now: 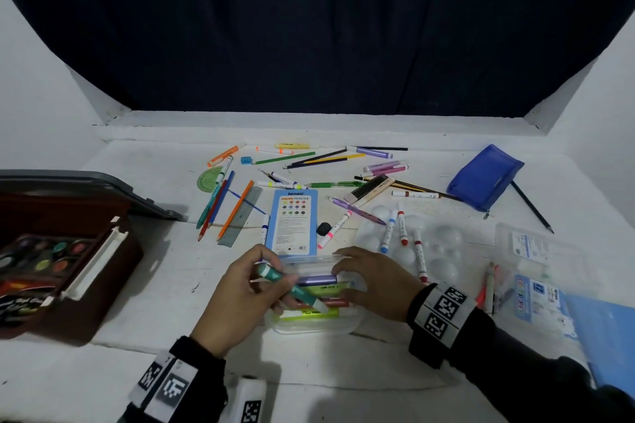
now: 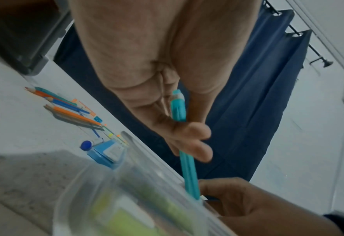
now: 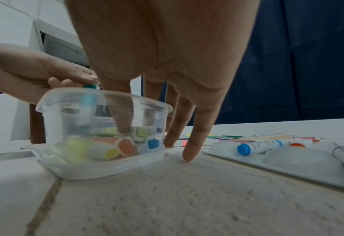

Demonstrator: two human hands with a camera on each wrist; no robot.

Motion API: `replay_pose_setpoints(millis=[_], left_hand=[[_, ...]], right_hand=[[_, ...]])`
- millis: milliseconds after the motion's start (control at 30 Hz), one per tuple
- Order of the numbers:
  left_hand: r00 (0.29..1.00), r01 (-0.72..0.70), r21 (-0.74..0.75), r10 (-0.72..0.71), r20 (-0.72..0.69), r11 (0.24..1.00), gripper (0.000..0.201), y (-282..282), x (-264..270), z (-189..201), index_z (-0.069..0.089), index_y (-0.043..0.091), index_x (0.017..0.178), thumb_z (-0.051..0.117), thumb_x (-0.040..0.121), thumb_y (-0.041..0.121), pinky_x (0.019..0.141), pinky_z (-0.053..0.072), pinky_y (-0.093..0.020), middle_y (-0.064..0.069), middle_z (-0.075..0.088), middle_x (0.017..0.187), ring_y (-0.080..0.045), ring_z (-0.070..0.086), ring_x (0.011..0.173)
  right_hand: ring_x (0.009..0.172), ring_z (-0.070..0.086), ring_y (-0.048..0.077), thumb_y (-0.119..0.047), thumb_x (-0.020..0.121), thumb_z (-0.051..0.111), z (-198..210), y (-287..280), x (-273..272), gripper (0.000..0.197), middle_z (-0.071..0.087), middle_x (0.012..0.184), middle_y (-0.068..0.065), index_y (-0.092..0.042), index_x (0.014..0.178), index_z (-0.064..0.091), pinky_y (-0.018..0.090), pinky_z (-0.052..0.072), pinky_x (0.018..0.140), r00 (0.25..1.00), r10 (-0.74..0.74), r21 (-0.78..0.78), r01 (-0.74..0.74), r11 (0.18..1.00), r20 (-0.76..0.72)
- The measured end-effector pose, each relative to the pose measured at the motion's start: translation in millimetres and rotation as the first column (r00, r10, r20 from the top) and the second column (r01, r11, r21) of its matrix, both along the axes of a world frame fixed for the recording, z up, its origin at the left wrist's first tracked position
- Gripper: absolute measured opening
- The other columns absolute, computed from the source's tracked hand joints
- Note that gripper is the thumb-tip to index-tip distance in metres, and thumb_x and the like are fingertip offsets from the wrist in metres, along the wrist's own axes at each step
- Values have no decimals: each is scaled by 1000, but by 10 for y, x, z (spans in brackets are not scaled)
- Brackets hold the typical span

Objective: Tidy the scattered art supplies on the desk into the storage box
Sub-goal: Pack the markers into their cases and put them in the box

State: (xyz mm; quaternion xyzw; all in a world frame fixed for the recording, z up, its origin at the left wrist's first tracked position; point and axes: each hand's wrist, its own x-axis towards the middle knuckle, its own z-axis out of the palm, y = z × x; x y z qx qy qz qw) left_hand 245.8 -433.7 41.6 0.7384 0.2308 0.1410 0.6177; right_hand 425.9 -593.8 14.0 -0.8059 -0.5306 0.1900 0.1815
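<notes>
1. A teal marker (image 1: 292,286) is pinched in the left hand (image 1: 237,299), fingers and thumb curled round its barrel; its lower end is angled down into the clear storage box (image 1: 354,319).
2. The clear storage box is seen on the white desk (image 1: 154,271), near its front edge, between the two hands. Several markers are lying inside it, among them a purple marker (image 1: 316,279) and a yellow-green marker (image 1: 309,312).
3. The right hand (image 1: 378,285) is placed at the box's right side, fingers straight and slightly spread. In the right wrist view one digit is reaching inside the box onto the markers, and the other fingertips (image 3: 189,155) are touching the desk just beside its wall.
4. Loose pencils and markers are scattered across the far desk, with a blue pencil pack (image 1: 293,223) just beyond the box and a blue pouch (image 1: 484,177) at far right.
5. A brown paint case (image 1: 62,264) is lying open at left.
</notes>
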Motion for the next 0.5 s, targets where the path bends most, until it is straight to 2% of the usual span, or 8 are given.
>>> replay_pose_setpoints(millis=[100,200,267,333,400,500], left_hand=[[997,59,3,-59,-51,998,17,24,-45,-61,60,5,97,72,86,11,73,61,-41,-14,75,89,-32,75,79],[973,191,75,-178,-147,979,12,89,-105,-117,67,11,100,67,91,4,83,59,-40,-8,77,91,-23,75,86],[957,255,267,-203,-206,929,18,145,-144,-142,71,20,101,69,90,5,80,59,-37,2,74,94,-13,72,83],[954,276,444,-188,-232,852,19,182,-167,-109,73,28,99,74,87,13,75,57,-31,11,69,97,-10,66,81],[957,280,491,-197,-214,825,15,199,-172,-44,75,32,97,75,86,22,70,54,-24,14,70,94,-10,64,78],[975,218,443,-175,-135,870,10,188,-146,-8,78,30,94,75,85,27,68,53,-22,15,74,85,-8,67,71]], right_hand=[[126,45,9,-37,90,64,-6,0,-5,34,47,141,-7,-25,121,61,21,34,104,1000,-9,14,9,1000,3],[125,46,9,-37,90,64,-43,2,-16,34,47,141,-7,-25,121,61,23,38,104,1000,-20,25,20,999,9],[125,46,9,-37,90,64,-57,-1,-19,33,47,141,-7,-25,120,61,25,39,105,1000,-24,26,24,999,7],[125,47,9,-36,89,64,-58,-3,-16,32,48,141,-6,-25,119,62,26,40,105,1000,-21,35,20,999,7],[125,46,10,-36,90,64,-50,-1,-16,32,48,141,-6,-25,119,62,26,40,106,1000,-16,32,16,999,10],[126,46,10,-36,89,64,-50,2,-19,32,47,141,-6,-25,119,62,27,40,107,1000,-16,33,16,999,12]])
